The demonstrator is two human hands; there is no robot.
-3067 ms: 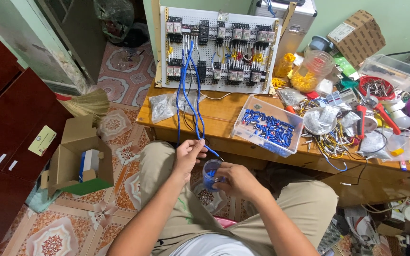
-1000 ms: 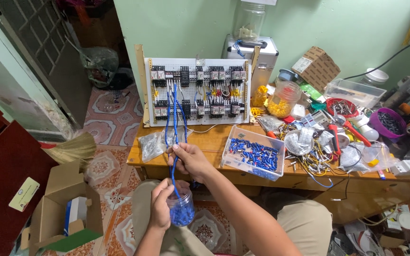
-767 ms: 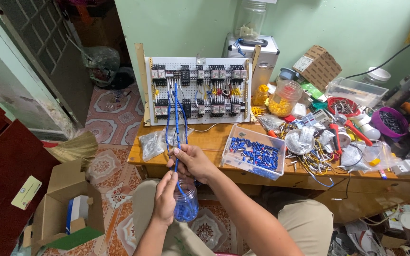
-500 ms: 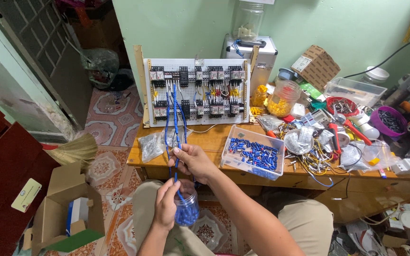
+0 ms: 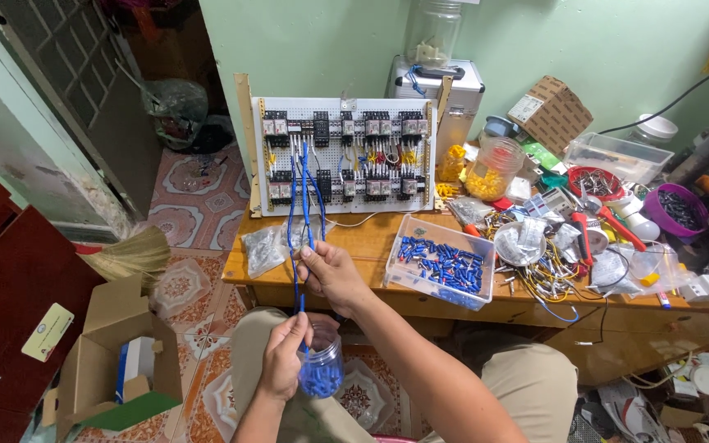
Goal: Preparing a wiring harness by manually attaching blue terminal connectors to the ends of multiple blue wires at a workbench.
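Observation:
A white perforated panel (image 5: 342, 156) full of relays and wiring stands upright on the wooden bench (image 5: 363, 242). Blue wires (image 5: 295, 201) hang from its left part. My right hand (image 5: 331, 275) is closed around them in front of the bench edge. Below it, my left hand (image 5: 282, 361) pinches the lower end of a blue wire just above the mouth of a clear plastic jar (image 5: 320, 373). The jar is half full of blue terminals and sits on my lap against that hand.
A clear tub of blue terminals (image 5: 441, 267) sits at the bench's front edge, with a bag of small parts (image 5: 263, 250) to its left. Tools, wire and containers (image 5: 592, 234) crowd the right side. An open cardboard box (image 5: 116, 361) and a broom (image 5: 125, 256) are on the tiled floor at left.
My left hand has shifted from gripping the jar's side up to the wire end above the jar's mouth. My right hand stays closed on the blue wires.

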